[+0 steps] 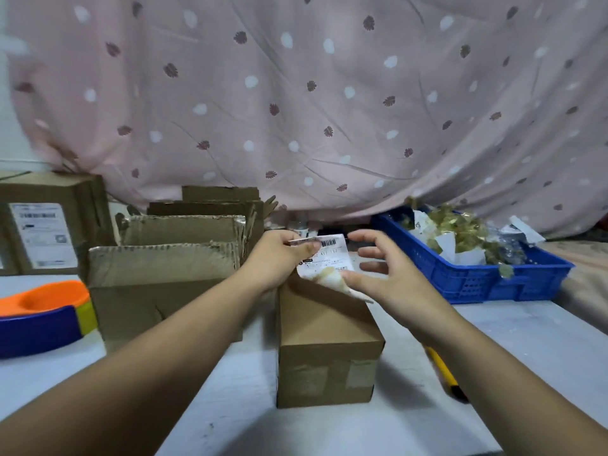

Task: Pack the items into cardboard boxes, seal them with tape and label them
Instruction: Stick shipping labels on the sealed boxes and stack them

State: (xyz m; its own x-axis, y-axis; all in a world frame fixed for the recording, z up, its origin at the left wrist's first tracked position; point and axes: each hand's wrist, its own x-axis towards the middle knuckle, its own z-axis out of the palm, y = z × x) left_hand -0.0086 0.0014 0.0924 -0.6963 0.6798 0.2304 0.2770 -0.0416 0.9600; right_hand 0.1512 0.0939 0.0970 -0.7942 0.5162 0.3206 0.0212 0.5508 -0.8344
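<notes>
Tape (pixel 309 373) seals the small brown cardboard box (pixel 325 324) on the desk (pixel 493 357) just below your left hand (pixel 279 258), which pinches a white barcoded paper label (pixel 324 258) by its top edge. Your right hand (pixel 391 281), fingers spread, touches the label's curled lower corner.

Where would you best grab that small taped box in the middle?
Likely across its two long side walls, from above near the front: the small box lies flat with those walls free, and the label is held over its far end.
</notes>
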